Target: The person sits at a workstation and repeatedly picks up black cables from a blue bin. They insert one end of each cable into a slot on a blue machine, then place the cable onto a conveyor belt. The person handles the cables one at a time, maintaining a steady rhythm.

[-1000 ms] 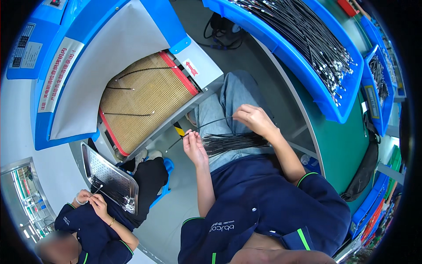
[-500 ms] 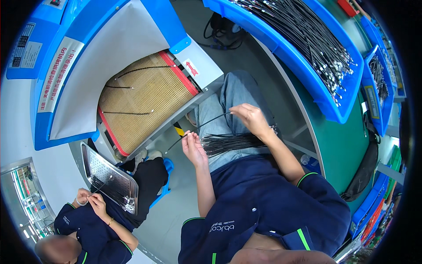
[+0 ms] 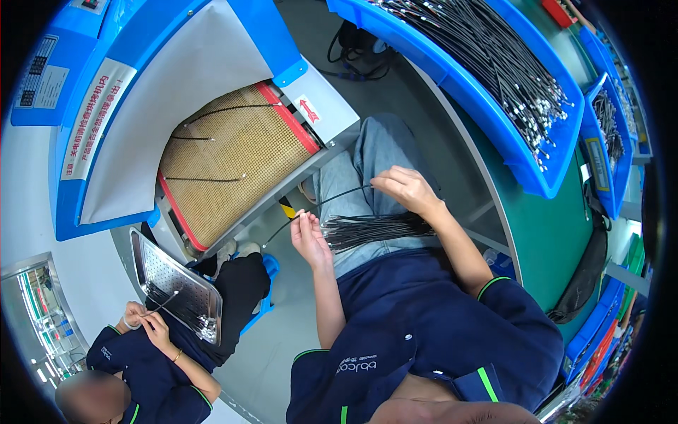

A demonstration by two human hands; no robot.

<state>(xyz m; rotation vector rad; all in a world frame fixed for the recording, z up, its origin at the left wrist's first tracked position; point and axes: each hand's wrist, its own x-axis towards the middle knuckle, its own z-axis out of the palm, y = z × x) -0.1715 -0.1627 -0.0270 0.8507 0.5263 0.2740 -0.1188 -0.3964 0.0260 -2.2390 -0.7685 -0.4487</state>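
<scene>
Pinching one end of a thin black cable [image 3: 332,200] between thumb and fingertips, the left hand [image 3: 308,237] was raised just above the lap, its fingers closed on that end. The cable arced up and across from those fingers to the right hand [image 3: 406,189], whose fingers were curled loosely over its other stretch, gripping it above the thigh. Directly beneath both sets of fingers, a bundle of black cables [image 3: 374,227] lay across the person's lap on the grey trousers, their metal tips pointing toward the left fingers and nearly touching them. Beyond the left fingertips, a conveyor with a tan mesh belt [image 3: 233,169] and red edging carried three separate cables laid across it, well apart from the hands, under a blue and grey machine hood [image 3: 176,92]. Far beyond the right fingers, a long blue bin [image 3: 452,81] held a heap of black cables with metal ends. Off to the left side, well apart, a co-worker's hands [image 3: 145,321] worked a cable over a perforated metal tray [image 3: 166,275] on that person's lap.
</scene>
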